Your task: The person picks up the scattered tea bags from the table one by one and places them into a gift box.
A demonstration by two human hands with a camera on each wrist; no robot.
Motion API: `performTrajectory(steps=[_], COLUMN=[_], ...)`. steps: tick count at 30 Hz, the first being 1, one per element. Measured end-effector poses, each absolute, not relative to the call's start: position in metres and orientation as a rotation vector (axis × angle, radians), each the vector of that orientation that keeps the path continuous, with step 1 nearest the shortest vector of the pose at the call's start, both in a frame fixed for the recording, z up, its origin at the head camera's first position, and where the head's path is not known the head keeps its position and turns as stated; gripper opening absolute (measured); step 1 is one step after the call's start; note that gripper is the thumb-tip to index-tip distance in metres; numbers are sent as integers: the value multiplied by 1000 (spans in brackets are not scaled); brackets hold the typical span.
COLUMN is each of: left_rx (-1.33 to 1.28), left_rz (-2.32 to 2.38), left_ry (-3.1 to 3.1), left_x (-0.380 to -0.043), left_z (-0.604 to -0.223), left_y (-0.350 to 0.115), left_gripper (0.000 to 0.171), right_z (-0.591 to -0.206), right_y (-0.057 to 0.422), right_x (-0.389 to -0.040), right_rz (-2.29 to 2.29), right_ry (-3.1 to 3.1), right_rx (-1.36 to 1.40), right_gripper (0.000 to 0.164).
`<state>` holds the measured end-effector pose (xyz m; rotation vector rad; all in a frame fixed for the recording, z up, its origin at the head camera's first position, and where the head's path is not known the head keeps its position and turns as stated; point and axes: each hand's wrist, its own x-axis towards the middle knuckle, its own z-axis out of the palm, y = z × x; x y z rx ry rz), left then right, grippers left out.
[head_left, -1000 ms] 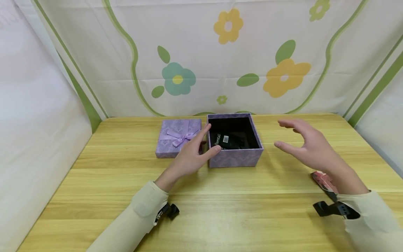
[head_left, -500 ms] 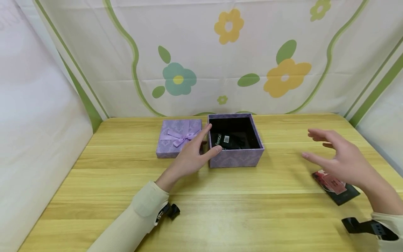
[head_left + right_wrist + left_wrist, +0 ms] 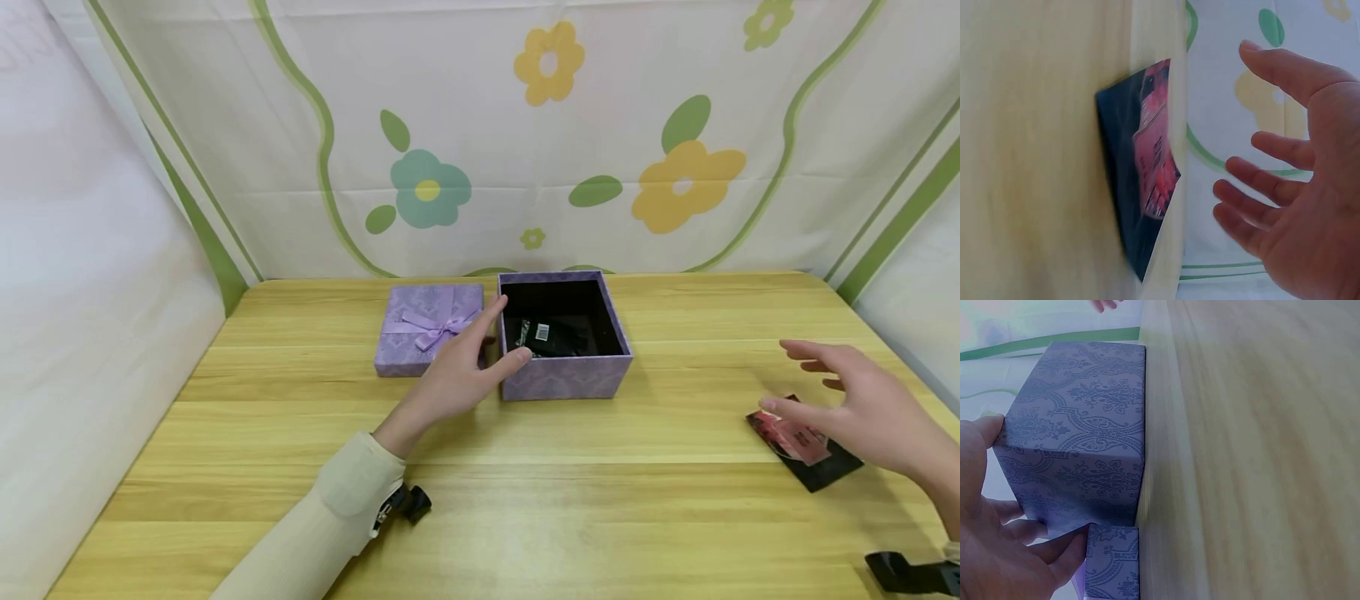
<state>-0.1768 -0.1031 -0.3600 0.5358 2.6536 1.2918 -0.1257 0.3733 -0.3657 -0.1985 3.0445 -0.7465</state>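
The purple patterned gift box (image 3: pixel 566 379) stands uncovered at the middle back of the table. My left hand (image 3: pixel 453 375) rests at its front left corner, thumb at the front rim, fingers stretched along the left side; the left wrist view shows the fingertips against the box (image 3: pixel 1079 431). Inside lies a black packet (image 3: pixel 555 337) with a white barcode label. On the right, my right hand (image 3: pixel 873 408) hovers with fingers spread and nothing in them. Below it lies a flat black-and-red packet (image 3: pixel 802 450), partly covered by the thumb in the head view.
The purple lid (image 3: pixel 401 354) with a ribbon bow lies directly left of the box, partly behind my left hand. A white curtain (image 3: pixel 487 108) with printed flowers closes off the back, with white cloth at both sides. The table (image 3: pixel 525 517) is light wood.
My right hand has moved right and toward me, from beside the box to over the flat packet, which its wrist partly hid before. My left hand stays at the box corner.
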Motion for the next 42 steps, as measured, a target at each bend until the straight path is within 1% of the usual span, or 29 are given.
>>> performTrajectory(steps=[8, 15, 21, 32, 42], left_rx=[516, 521, 530, 542, 544], left_rz=[1298, 1296, 1300, 1298, 1291], left_ry=[2648, 2650, 2648, 2650, 2651], left_x=[-176, -177, -177, -177, -177], left_z=[-360, -361, -361, -361, -360], left_y=[-105, -105, -104, -103, -103], left_gripper=[86, 86, 86, 85, 86], right_z=[-373, -378, -377, -381, -380], right_y=[384, 385, 389, 387, 386], right_x=[-127, -125, -123, -121, -116], right_rz=[-605, -602, -498, -497, -412], right_ry=[2894, 2865, 2871, 2896, 2990], right_rx=[-167, -194, -129, -173, -99], right_gripper=[104, 103, 107, 102, 107])
